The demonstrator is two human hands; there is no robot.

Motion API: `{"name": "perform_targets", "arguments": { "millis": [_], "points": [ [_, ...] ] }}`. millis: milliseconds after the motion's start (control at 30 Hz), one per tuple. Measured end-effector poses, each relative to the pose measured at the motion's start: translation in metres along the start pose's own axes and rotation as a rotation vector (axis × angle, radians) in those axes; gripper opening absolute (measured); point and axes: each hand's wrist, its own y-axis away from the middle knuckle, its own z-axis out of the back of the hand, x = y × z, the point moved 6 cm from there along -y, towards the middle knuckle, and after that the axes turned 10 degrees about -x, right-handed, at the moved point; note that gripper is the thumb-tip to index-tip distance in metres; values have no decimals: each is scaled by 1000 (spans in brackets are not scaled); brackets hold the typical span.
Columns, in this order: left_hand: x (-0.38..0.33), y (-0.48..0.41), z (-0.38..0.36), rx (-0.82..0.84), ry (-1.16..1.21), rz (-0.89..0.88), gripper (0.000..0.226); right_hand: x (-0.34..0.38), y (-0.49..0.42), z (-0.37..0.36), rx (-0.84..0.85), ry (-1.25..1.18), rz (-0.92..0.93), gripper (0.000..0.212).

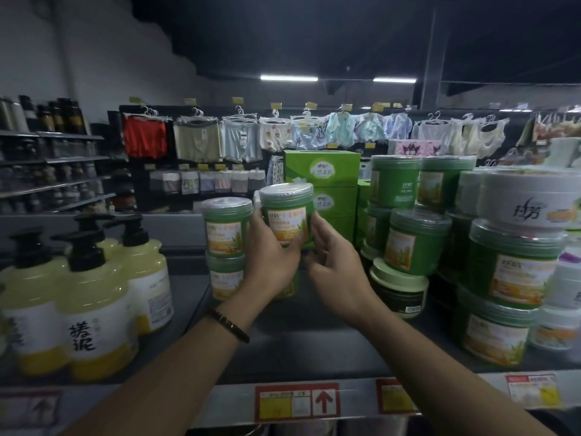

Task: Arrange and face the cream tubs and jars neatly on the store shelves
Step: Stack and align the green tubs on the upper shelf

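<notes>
Yellow pump bottles (91,313): 4; held green tub (287,215): 1; other green tubs (418,243): at least 8, some hidden behind; white tubs (528,202): approx 4; dark tub (399,291) w/ pale-green lid: 1; green boxes (320,168): at least 2; left hand (270,262) + right hand (336,269): 2 total.

Centre of shelf (298,350): a jar (287,215) is held between the left hand (270,256) and right hand (333,265). A two-jar stack (226,228) is set just left of it, beside the left hand. Pump bottles (91,309) are grouped far left. Cartons (320,171) are stacked behind the jar. Tub stacks (418,243) are crowded at right. A price tag (297,402) is fixed on the shelf's front edge.
</notes>
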Motion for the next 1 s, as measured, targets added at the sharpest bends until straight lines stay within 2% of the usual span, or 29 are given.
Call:
{"name": "perform_targets", "arguments": {
  "millis": [133,467,800,1000],
  "points": [
    [16,-3,-1,8,-60,9,85,1,3,-5,23,16,12,89],
    [30,0,-5,13,-151,-37,95,-26,3,-17,133,-96,-99,95],
    [35,9,3,113,-67,15,87,-49,-3,-25,155,-16,-55,114],
    [30,26,10,158,-128,46,93,-54,-3,-24,169,71,-25,105]
  ]
}}
